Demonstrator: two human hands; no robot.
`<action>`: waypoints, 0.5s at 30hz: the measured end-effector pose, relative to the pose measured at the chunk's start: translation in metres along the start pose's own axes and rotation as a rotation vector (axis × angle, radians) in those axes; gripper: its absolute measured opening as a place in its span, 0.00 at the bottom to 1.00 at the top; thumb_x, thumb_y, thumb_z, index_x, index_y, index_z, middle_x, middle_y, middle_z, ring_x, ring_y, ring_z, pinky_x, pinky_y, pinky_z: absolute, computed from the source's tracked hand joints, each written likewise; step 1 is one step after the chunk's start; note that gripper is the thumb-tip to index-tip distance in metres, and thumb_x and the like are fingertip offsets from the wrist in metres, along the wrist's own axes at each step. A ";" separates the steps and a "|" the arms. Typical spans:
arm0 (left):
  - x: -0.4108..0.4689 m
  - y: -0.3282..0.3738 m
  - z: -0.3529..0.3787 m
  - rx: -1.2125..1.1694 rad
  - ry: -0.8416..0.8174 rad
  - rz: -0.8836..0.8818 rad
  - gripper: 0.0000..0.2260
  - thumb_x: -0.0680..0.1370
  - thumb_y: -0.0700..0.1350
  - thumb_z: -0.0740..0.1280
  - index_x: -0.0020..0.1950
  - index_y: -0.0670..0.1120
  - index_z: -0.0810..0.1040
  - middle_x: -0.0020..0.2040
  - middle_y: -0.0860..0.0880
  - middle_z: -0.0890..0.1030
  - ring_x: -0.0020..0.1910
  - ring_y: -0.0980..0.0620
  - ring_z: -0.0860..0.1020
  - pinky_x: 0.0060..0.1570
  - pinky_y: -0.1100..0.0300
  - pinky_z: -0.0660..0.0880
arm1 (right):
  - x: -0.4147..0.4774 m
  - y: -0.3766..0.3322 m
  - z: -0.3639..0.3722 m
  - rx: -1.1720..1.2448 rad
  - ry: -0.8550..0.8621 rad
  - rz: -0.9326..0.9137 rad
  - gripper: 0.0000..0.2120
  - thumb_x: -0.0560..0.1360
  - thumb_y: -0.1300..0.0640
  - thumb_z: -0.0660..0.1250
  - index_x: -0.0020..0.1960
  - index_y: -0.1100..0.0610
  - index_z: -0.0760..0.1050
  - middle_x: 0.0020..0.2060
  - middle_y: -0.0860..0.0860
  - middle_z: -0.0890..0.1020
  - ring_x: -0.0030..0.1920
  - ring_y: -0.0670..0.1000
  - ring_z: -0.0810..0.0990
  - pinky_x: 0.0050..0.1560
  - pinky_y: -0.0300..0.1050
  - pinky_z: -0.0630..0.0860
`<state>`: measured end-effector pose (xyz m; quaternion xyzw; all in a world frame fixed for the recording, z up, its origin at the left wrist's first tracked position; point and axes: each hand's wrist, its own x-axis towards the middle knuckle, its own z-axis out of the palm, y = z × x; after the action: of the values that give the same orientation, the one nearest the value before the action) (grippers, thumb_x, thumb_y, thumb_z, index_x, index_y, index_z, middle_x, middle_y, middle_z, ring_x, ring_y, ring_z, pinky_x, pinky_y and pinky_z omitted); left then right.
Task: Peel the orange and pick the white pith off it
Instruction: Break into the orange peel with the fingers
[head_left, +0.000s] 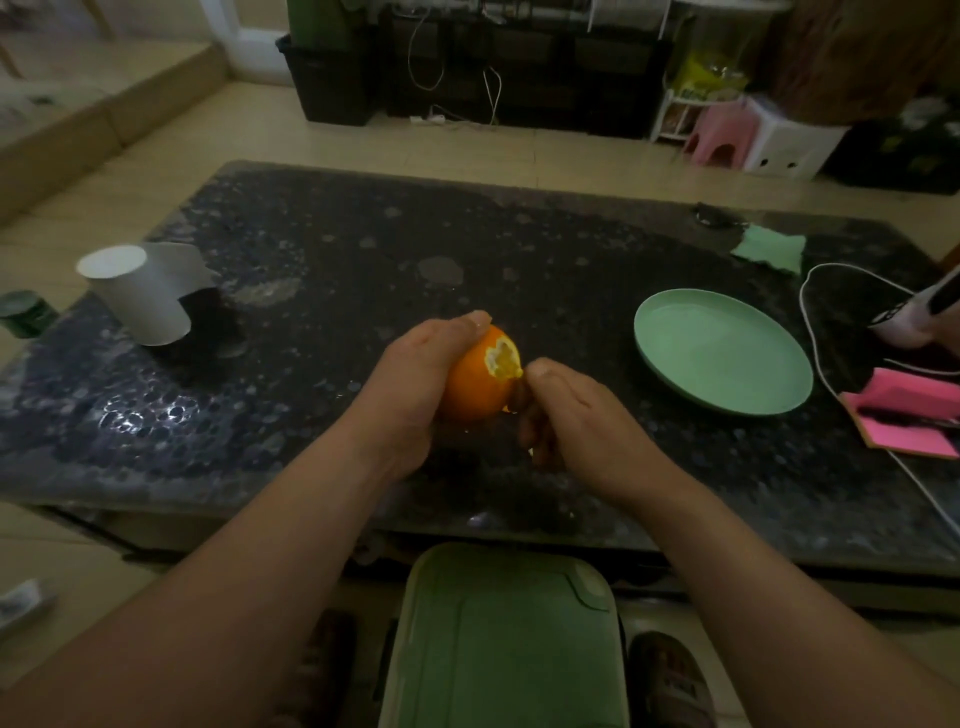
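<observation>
Peeling barely started: left hand (415, 374) grips the orange (475, 389), one small patch (503, 358) bared; right hand (576, 410) pinches the peel (508, 391) at its edge.

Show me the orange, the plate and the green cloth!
orange (475, 389), head view, on its unpeeled skin.
plate (722, 353), head view, on its bare middle.
cloth (771, 253), head view, on its middle.

The left hand (410, 384) hides part of the orange (475, 389); the right edge crops the pink pad (904, 415).
</observation>
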<state>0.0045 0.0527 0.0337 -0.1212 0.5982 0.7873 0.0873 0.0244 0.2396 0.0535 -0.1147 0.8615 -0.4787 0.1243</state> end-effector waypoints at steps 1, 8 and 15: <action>0.001 -0.001 -0.001 0.017 -0.009 -0.001 0.26 0.70 0.63 0.78 0.60 0.47 0.83 0.57 0.38 0.85 0.48 0.40 0.85 0.42 0.45 0.81 | 0.000 -0.001 0.000 0.003 -0.005 0.009 0.22 0.87 0.40 0.54 0.51 0.56 0.77 0.40 0.55 0.84 0.37 0.50 0.83 0.42 0.52 0.79; 0.002 -0.005 -0.003 0.039 -0.011 -0.016 0.26 0.65 0.63 0.80 0.56 0.50 0.85 0.58 0.39 0.84 0.53 0.39 0.85 0.45 0.41 0.83 | 0.001 -0.001 -0.002 -0.115 -0.007 -0.063 0.18 0.87 0.44 0.56 0.48 0.55 0.74 0.39 0.56 0.82 0.41 0.58 0.82 0.47 0.66 0.79; -0.005 0.001 -0.003 0.261 0.006 0.040 0.23 0.68 0.62 0.78 0.58 0.53 0.85 0.60 0.42 0.84 0.56 0.39 0.85 0.44 0.40 0.86 | 0.002 -0.004 -0.005 -0.279 -0.040 -0.016 0.14 0.81 0.41 0.58 0.45 0.50 0.72 0.38 0.50 0.82 0.39 0.54 0.83 0.46 0.64 0.81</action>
<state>0.0097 0.0501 0.0353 -0.0990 0.6981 0.7040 0.0849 0.0209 0.2408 0.0596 -0.1471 0.9162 -0.3529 0.1202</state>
